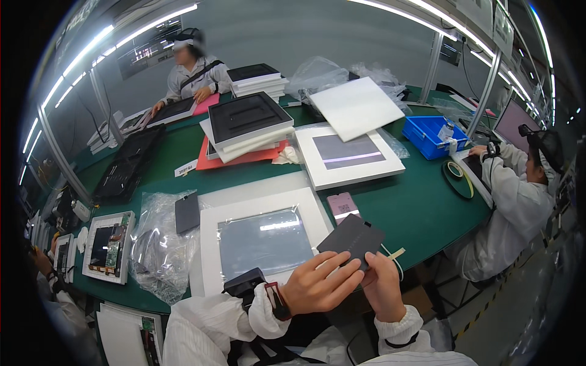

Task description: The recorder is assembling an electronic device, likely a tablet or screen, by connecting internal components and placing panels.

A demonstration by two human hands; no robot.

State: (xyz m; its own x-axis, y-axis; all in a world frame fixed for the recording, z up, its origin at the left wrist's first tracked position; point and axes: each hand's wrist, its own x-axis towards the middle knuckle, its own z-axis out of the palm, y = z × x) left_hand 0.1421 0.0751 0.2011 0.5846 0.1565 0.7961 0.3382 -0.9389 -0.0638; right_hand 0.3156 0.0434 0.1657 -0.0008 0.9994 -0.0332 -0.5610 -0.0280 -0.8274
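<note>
A thin dark grey rectangular card or sleeve [351,235] is tilted above the front edge of the green table. My right hand [384,287] pinches its lower right corner, thumb on top. My left hand [320,287] reaches across from the left, fingers stretched out and slightly apart, with their tips at the card's lower edge; its thumb is hidden. Just beyond the left hand lies a white-framed panel [210,244] with a grey screen under clear film [262,241]. A phone [343,207] with a lit screen lies behind the card. A pale strip [397,252] shows beside my right hand.
Bubble wrap [155,256] and another dark card [187,213] lie left of the panel. Farther back are stacked frames [247,122], a second white frame [390,168] under white foam [357,110], a blue bin [427,143] and tape rolls [458,177]. Co-workers sit right and across.
</note>
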